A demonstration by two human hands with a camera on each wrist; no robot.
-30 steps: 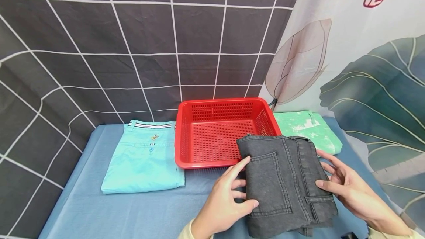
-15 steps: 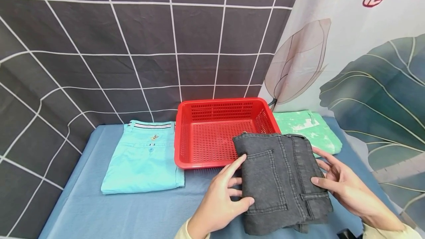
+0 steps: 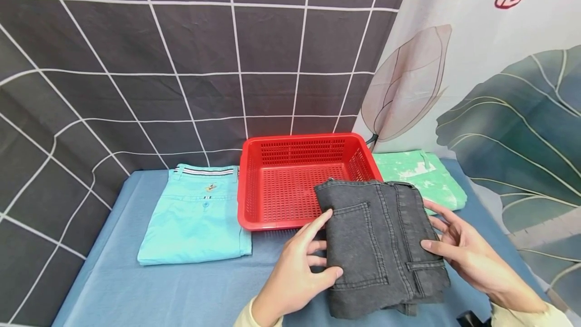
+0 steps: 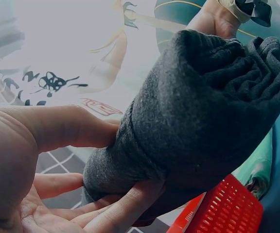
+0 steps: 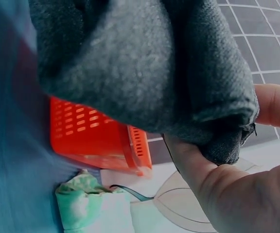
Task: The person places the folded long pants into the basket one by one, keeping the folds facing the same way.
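A folded pair of dark grey jeans [image 3: 367, 246] is held between both hands, overlapping the front right corner of the red basket in the head view. My left hand [image 3: 299, 266] grips the left edge, thumb on top and fingers at the side. On the opposite edge my right hand [image 3: 467, 251] pinches the cloth, its thumb over the waistband side. Thick folded layers of the jeans [image 4: 193, 107] show in the left wrist view, raised off the table. In the right wrist view, the right thumb and fingers [image 5: 193, 170] close around the jeans' lower edge.
The red plastic basket [image 3: 242, 185] stands mid-table against the dark grid-patterned backdrop [image 3: 195, 39]. Folded light blue trousers [image 3: 195, 231] lie to its left. A folded green-and-white garment [image 3: 436, 180] lies to its right. Blue cloth [image 3: 181, 296] covers the table.
Both hands and the jeans have drifted slightly left and a little toward the basket. The hold stays the same; the basket and other garments stay put.
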